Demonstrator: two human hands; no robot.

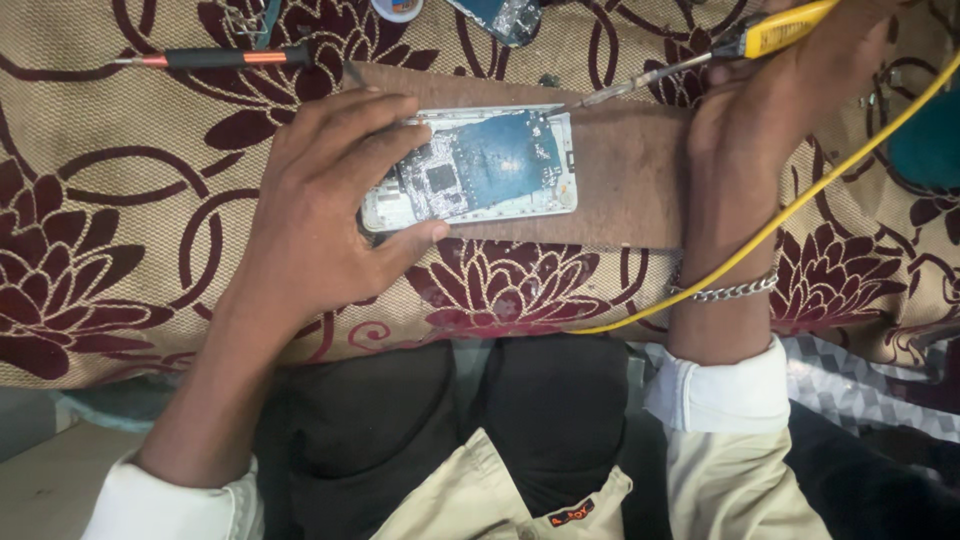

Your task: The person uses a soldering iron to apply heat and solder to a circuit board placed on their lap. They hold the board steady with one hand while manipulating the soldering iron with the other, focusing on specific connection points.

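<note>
Fingers point(385, 125) of the left hand point(320, 215) spread over the near-left end of an opened phone point(480, 170), the thumb pressed along its lower edge and the fingertips on its upper edge, pinning it in place. This phone, with its blue circuit board and bare chips showing, lies on a brown board point(620, 170), toward the board's left half.

To the right of the phone, the right hand point(770, 110) is wrapped around a yellow-handled soldering iron point(700, 55); its metal tip reaches down to the phone's upper right corner. A yellow cable point(800, 205) runs from the tool across the wrist (which wears a silver chain bracelet point(725, 290)) and back below the board.

Left of the phone and beyond it, a slim screwdriver point(215, 58) with a black grip and orange bands lies flat. Straight beyond the phone, at the top edge, sits part of another blue circuit board point(500, 18).

Everything rests on a desk covered by a tan cloth point(120, 180) patterned with dark red flowers and rings. Nearer than the phone are the person's dark-clad knees and light sleeves.
</note>
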